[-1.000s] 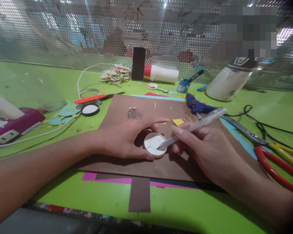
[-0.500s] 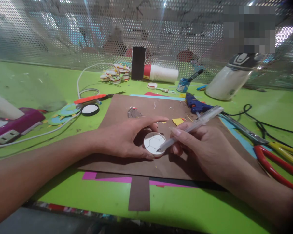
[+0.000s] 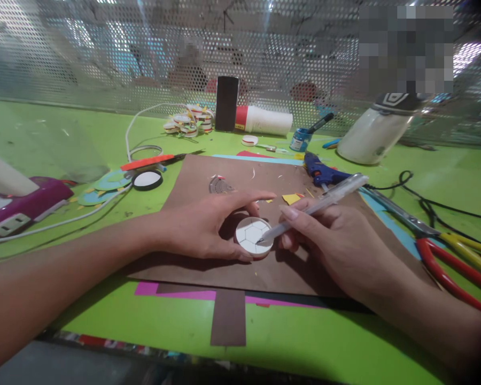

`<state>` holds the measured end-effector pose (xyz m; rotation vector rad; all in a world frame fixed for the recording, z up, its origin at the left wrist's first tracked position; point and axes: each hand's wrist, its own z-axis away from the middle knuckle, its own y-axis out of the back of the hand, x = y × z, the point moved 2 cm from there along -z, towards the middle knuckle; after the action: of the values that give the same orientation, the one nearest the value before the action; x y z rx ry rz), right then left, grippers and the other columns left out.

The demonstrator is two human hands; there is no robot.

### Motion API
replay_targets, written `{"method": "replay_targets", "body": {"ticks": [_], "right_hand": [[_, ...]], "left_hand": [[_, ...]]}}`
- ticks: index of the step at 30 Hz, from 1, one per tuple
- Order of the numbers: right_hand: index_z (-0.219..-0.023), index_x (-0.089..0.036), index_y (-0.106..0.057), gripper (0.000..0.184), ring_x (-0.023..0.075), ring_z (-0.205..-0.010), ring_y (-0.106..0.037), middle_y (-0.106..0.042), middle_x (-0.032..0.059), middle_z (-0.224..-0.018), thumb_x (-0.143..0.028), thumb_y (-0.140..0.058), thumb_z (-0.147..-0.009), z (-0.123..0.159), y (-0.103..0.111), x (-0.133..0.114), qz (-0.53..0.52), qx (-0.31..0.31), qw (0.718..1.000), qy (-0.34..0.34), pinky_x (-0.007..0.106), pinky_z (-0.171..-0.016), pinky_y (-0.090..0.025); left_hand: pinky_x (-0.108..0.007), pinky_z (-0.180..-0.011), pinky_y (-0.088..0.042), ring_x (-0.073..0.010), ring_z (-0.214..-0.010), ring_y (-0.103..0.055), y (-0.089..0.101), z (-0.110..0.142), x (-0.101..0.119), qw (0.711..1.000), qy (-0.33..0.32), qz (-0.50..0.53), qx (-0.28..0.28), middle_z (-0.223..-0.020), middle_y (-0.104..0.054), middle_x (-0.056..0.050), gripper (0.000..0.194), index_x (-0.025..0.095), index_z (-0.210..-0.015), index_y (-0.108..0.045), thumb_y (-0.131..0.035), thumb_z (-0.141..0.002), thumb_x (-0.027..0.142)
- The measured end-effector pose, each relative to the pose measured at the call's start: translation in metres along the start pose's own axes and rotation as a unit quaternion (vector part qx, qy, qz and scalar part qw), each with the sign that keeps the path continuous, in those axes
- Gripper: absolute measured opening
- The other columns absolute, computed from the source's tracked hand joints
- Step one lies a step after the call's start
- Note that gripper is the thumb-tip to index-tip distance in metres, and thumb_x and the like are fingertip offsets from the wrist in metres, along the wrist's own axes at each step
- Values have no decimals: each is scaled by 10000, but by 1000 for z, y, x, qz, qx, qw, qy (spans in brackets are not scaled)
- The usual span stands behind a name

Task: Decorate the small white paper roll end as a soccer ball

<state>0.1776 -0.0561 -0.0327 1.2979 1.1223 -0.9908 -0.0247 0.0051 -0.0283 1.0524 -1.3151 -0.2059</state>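
Observation:
A small round white disc (image 3: 248, 236), marked with black lines like a football pattern, lies on the brown paper sheet (image 3: 200, 271). My left hand (image 3: 208, 224) curves around its left side, with the thumb at its near edge and the fingers at its far edge. Between the thumb and fingers of my right hand (image 3: 324, 235) is a clear-barrelled pen (image 3: 332, 193), its tip touching the disc's face near the lines. Yellow paper scraps (image 3: 291, 199) and a clear protractor (image 3: 219, 185) lie just beyond my hands.
Large scissors (image 3: 433, 238) with red and yellow handles and a blue glue gun (image 3: 320, 170) lie to the right. A purple power strip (image 3: 28, 206) and an orange cutter (image 3: 147, 162) are at left. Behind stand a phone (image 3: 226, 104), a paint jar (image 3: 300, 140) and a bottle (image 3: 374, 133).
The pen tip has shifted slightly up and left on the disc, my right hand moving a little with it. My left hand stays in place around the disc.

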Motion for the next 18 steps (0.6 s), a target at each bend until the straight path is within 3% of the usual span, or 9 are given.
{"method": "replay_targets", "body": {"ticks": [18], "right_hand": [[-589, -183, -672, 431, 90, -559, -577, -654, -12, -581, -406, -662, -958, -1, 3, -1, 29, -62, 997, 35, 238, -594, -450]], "left_hand": [[-374, -1008, -493, -255, -1193, -623, 1, 0, 0, 1000, -7, -19, 3, -1320, -633, -69, 840, 243, -1546, -369, -779, -816, 309]]}}
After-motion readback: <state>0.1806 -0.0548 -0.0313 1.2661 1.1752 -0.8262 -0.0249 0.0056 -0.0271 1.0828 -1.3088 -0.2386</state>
